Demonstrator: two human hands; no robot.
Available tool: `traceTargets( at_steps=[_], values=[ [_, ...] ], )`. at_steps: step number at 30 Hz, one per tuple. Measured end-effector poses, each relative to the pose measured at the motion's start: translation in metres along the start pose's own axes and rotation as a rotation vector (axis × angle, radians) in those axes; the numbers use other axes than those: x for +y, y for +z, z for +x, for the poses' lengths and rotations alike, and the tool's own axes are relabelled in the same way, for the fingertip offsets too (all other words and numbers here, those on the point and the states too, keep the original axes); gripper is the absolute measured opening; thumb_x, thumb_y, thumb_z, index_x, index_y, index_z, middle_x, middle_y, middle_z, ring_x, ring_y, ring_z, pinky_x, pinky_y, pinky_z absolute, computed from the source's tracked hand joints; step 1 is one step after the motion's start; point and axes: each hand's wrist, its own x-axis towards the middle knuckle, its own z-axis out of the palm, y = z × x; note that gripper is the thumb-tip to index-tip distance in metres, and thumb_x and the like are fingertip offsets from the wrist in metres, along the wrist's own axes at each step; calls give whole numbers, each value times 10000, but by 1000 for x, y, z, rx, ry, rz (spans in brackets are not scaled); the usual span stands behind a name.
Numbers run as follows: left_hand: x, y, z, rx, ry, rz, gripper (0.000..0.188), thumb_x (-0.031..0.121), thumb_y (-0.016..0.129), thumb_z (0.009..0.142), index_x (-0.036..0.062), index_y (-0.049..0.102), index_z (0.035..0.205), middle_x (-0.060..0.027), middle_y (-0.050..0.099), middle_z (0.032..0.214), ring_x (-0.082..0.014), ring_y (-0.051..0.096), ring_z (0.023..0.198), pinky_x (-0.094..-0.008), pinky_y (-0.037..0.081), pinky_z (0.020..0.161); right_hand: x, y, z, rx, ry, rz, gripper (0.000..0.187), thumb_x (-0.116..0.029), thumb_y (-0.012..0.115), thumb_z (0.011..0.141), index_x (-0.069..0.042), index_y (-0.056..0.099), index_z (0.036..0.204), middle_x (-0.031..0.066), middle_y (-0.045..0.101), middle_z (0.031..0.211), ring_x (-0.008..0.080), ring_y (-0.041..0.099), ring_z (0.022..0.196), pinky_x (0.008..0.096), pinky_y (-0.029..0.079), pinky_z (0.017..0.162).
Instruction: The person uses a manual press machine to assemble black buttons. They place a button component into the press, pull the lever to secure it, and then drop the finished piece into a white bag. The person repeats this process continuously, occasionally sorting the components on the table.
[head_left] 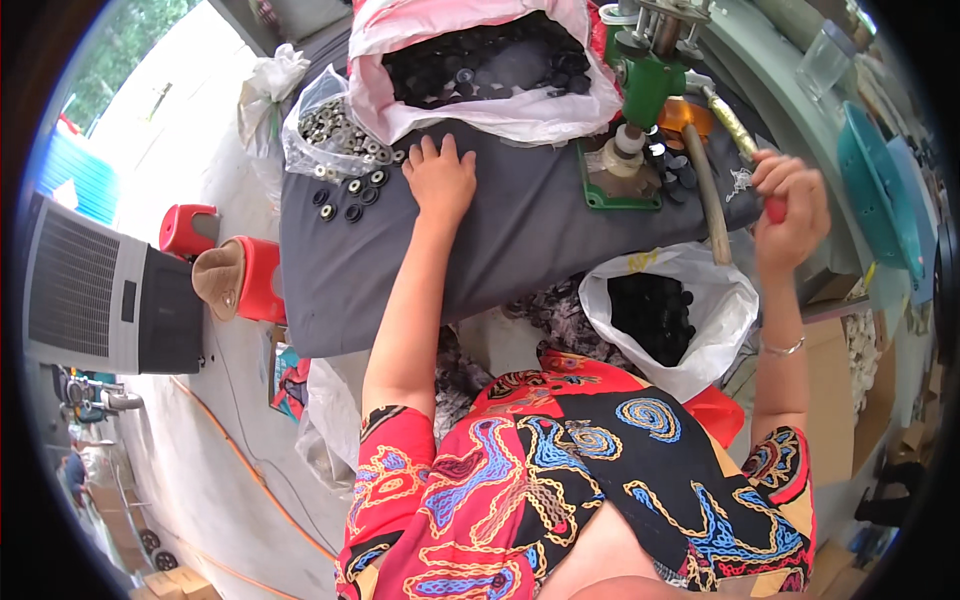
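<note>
My left hand [441, 178] lies palm down on the dark grey cloth [500, 235], fingers spread. Its fingertips are beside small metal and black rings [354, 187], some loose and others in a clear plastic bag [345, 135]. My right hand [792, 205] is closed around the red grip of a lever [732, 122] on the right. The lever reaches toward a green hand press [650, 85], whose square base [618, 195] rests on the cloth. Small dark round pieces [678, 175] lie next to the base, close to a wooden handle [706, 185] and an orange piece [686, 118].
A large white and pink sack [490, 125] of black round parts stands at the back. Below the table's front edge is a white bag [725, 310] with black parts. Red stools [262, 280] and a grey air cooler [80, 285] are left; a teal basin [872, 190] is right.
</note>
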Motion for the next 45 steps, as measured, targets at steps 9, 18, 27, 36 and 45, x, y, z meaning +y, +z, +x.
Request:
traceTargets(
  at_steps=[9, 18, 27, 36, 45],
  values=[
    [-2, -15, -30, -211, 105, 20, 444, 397, 568, 917, 103, 622, 1246, -208, 541, 1336, -381, 511, 1223, -576, 350, 1000, 0, -6, 89, 2, 186, 120, 259, -109, 390, 977, -3, 439, 746, 121, 497, 686, 220, 506, 652, 406, 503, 784],
    [-14, -43, -8, -354, 303, 110, 338, 58, 608, 747, 141, 712, 1058, -97, 671, 956, -292, 602, 950, -472, 430, 810, 14, -13, 106, 2, 204, 88, 233, -120, 409, 969, -13, 444, 765, 119, 496, 694, 217, 507, 667, 396, 496, 773],
    [-37, -64, -10, -46, 10, -557, 259, 62, 687, 708, 29, 666, 963, -135, 665, 900, -263, 655, 794, -377, 524, 734, 21, -7, 103, -6, 92, 43, 211, -103, 414, 961, -2, 461, 782, 132, 515, 708, 219, 520, 673, 385, 498, 741],
    [-80, -64, -68, -39, -2, -226, 167, 89, 691, 752, 102, 674, 918, -57, 690, 936, -265, 617, 944, -397, 443, 864, 18, -14, 102, -4, 212, 241, 198, -124, 409, 973, -33, 430, 797, 93, 418, 710, 228, 449, 722, 418, 434, 843],
    [-57, -40, -54, 1, 28, -417, 280, 109, 731, 777, 125, 744, 1056, -87, 692, 1054, -266, 619, 963, -387, 472, 863, 19, -16, 103, -51, 201, 257, 198, -136, 426, 967, -32, 441, 799, 96, 418, 709, 240, 457, 736, 430, 432, 861]
  ],
)
